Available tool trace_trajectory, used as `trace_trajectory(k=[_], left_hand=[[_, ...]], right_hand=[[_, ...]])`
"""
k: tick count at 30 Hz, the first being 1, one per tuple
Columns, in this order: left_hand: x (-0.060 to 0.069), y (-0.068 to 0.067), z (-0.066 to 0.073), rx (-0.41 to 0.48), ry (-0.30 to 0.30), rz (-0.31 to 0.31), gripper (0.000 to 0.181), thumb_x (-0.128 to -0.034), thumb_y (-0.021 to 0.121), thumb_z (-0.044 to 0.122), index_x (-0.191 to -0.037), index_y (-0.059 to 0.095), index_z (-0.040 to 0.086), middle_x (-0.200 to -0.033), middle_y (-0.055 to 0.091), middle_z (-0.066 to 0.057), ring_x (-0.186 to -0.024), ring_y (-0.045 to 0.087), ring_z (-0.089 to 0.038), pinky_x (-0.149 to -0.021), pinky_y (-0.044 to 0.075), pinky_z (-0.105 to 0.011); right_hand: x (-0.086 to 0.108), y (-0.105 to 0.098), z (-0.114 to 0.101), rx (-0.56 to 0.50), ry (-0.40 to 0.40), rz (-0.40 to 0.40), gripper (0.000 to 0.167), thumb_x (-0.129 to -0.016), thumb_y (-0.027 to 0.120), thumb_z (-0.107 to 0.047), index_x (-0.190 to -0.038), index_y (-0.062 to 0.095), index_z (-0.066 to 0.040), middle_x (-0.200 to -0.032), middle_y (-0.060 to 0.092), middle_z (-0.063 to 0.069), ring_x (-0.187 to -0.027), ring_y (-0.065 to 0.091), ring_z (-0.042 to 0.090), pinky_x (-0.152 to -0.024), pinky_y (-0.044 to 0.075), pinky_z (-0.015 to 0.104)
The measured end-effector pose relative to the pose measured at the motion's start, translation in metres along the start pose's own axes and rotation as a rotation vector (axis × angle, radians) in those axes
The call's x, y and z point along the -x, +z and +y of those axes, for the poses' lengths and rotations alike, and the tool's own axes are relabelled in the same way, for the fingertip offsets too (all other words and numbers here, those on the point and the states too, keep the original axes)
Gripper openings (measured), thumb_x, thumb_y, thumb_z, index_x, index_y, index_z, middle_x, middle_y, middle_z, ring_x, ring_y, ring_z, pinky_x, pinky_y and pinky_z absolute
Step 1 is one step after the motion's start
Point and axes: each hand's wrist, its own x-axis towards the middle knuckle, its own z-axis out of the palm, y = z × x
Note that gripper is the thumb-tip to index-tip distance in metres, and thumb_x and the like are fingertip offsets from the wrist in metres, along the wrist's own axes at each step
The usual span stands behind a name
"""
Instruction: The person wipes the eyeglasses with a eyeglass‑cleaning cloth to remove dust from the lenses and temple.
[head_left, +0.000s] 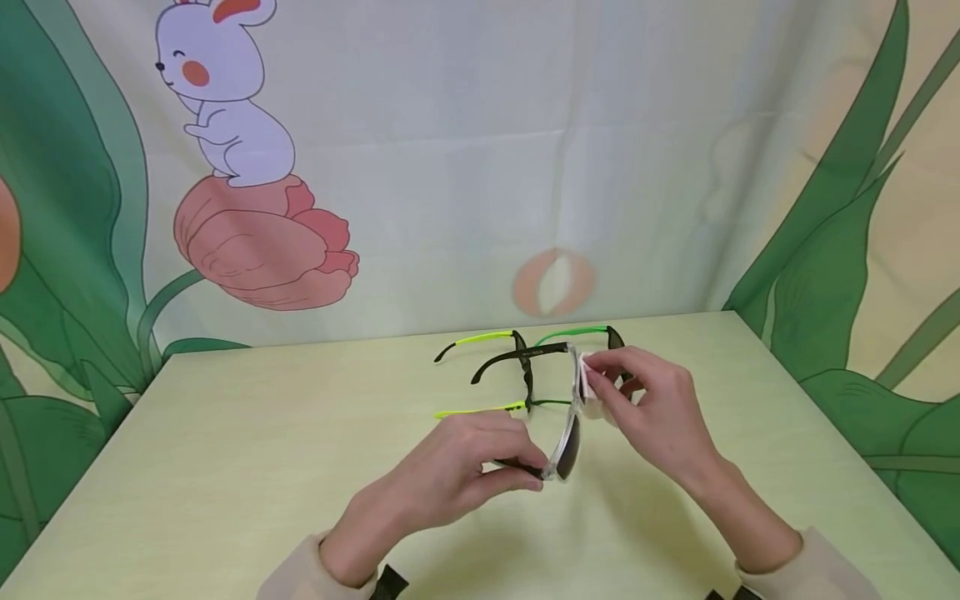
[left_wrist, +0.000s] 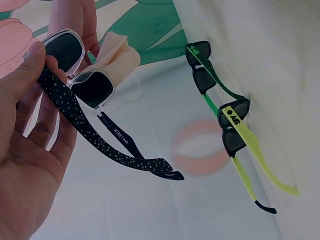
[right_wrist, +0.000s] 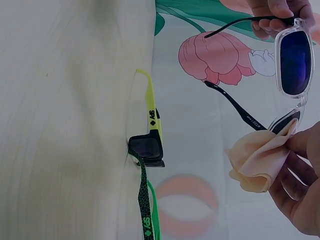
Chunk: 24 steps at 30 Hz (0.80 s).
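My left hand (head_left: 465,462) pinches a pair of clear-framed sunglasses (head_left: 568,446) near the hinge of one black temple, holding it above the table. In the left wrist view that speckled black temple (left_wrist: 90,127) points away from the fingers, and both dark lenses show. My right hand (head_left: 660,408) pinches a pale peach cloth (right_wrist: 257,162) against the far lens of the sunglasses. The cloth covers part of that lens in the right wrist view. Some right fingertips are hidden behind the cloth and frame.
On the table (head_left: 262,467) behind the hands stand sunglasses with yellow temples (left_wrist: 250,145) and, beside them, sunglasses with green temples (left_wrist: 212,75). A printed curtain (head_left: 450,167) with a rabbit and plants hangs along the table's back edge.
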Motion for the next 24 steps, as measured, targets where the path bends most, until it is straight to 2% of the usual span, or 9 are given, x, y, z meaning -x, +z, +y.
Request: trace_trajectory(k=[7,15,24], left_hand=[[-0.0002,0.0,0.0004,-0.016,0.027,-0.009,0.009,-0.0895,0.08,0.008,-0.096,0.074,0.012,-0.087,0.067,0.009,-0.078,0.054,0.001,-0.069,0.048,-0.013],[-0.0006,0.0011,-0.0007,-0.031,0.029,-0.019,0.009,-0.0897,0.08,0.009,-0.096,0.075,0.012,-0.088,0.068,0.009,-0.079,0.055,0.001,-0.073,0.046,-0.011],[-0.0007,0.0019,-0.0038,-0.019,0.012,-0.017,0.01,-0.0898,0.08,0.007,-0.098,0.075,0.011,-0.089,0.069,0.008,-0.08,0.059,-0.001,-0.073,0.048,-0.011]], right_hand=[[-0.004,-0.0002,0.0039,0.022,0.029,0.0,0.019,-0.088,0.078,0.006,-0.104,0.077,-0.005,-0.089,0.073,-0.002,-0.075,0.064,0.011,-0.061,0.058,0.027],[-0.0042,-0.001,0.0069,0.023,0.064,-0.013,0.018,-0.088,0.078,0.004,-0.104,0.077,-0.005,-0.088,0.072,-0.003,-0.076,0.063,0.011,-0.063,0.056,0.022],[-0.003,-0.0007,0.0039,-0.012,0.037,-0.043,0.017,-0.087,0.079,0.004,-0.101,0.077,-0.006,-0.087,0.072,-0.004,-0.074,0.064,0.01,-0.061,0.056,0.023]])
